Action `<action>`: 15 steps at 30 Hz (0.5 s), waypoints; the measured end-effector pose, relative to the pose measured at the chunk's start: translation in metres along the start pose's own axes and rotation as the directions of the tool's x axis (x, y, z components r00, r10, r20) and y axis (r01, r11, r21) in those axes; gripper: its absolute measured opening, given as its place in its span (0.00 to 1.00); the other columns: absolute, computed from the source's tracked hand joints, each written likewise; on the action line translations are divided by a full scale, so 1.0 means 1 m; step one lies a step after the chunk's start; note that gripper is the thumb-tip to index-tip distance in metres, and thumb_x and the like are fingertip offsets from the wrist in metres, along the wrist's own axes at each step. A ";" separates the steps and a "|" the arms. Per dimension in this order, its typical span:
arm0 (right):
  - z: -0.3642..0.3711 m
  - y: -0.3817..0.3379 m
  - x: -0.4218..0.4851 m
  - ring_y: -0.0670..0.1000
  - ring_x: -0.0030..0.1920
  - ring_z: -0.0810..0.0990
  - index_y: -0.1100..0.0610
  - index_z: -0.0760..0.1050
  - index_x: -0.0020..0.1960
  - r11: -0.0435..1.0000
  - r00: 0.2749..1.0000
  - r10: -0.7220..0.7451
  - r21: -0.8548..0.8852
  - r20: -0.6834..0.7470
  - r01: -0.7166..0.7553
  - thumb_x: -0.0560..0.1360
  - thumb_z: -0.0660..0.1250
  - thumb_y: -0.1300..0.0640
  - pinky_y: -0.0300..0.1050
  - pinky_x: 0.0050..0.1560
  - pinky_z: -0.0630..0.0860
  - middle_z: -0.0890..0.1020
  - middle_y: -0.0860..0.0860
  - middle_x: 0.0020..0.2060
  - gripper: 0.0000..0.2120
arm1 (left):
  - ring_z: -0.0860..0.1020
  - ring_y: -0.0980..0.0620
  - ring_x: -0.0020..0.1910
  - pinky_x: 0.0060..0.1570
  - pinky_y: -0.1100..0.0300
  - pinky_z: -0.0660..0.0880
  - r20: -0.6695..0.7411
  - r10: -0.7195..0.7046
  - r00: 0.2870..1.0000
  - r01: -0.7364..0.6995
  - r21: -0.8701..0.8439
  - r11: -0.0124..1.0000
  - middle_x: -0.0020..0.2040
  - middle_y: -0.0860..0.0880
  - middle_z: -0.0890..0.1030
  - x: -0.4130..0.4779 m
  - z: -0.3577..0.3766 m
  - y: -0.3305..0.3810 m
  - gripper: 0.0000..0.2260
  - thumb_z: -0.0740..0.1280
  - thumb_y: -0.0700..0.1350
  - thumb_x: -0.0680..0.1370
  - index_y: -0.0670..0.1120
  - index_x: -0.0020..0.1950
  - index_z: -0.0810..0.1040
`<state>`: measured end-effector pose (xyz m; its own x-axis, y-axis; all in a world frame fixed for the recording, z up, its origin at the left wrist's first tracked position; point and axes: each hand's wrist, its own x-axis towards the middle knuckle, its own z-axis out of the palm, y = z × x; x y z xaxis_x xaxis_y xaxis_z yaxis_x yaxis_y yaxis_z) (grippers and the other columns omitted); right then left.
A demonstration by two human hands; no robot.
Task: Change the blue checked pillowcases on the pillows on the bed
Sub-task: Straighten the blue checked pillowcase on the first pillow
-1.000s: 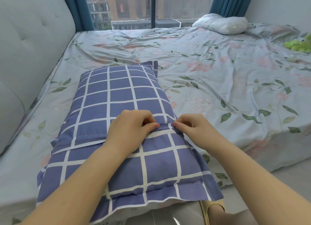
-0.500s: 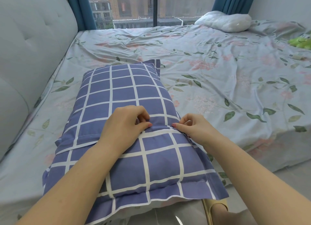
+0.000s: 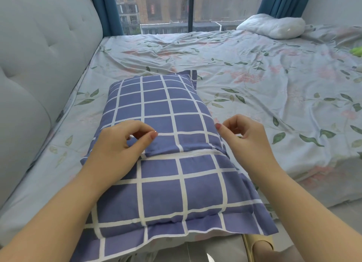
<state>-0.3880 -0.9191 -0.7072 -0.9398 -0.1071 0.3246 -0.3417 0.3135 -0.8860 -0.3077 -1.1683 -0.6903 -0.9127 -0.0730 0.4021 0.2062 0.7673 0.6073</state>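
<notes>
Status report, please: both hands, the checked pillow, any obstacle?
Left hand rests on blue checked pillow, grip unclear. Right hand at its right edge, loosely curled, holding nothing. Pillowcase on, overlap closed. Nothing in the way.

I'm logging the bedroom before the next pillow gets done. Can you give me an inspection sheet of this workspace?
Surface: bed, floral-printed, rumpled.
Job's things: blue checked pillowcase, filled, at the bed's near edge; bare white pillow at the far corner.
Clutter: green toy, cut off at the right edge.
Hands: left hand rests on the pillowcase, fingers curled, grip unclear; right hand loosely curled, holding nothing.
Cables: nothing seen.
Surroundings: padded headboard, window, teal curtains.
</notes>
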 end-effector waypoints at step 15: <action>0.069 -0.022 -0.011 0.44 0.50 0.76 0.48 0.82 0.48 0.944 0.881 -0.220 -0.138 0.419 0.301 0.73 0.73 0.49 0.36 0.50 0.71 0.80 0.42 0.44 0.06 | 0.76 0.65 0.53 0.49 0.78 0.68 0.162 -0.107 0.981 0.099 0.060 0.993 0.51 0.66 0.78 -0.027 -0.046 -0.043 0.14 0.73 0.62 0.62 0.63 0.46 0.83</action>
<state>-0.3708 -0.9897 -0.7138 -0.7557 -0.5583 0.3423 -0.6046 0.3937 -0.6924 -0.2755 -1.2284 -0.6957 -0.9745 -0.0506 0.2185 0.0938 0.7931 0.6019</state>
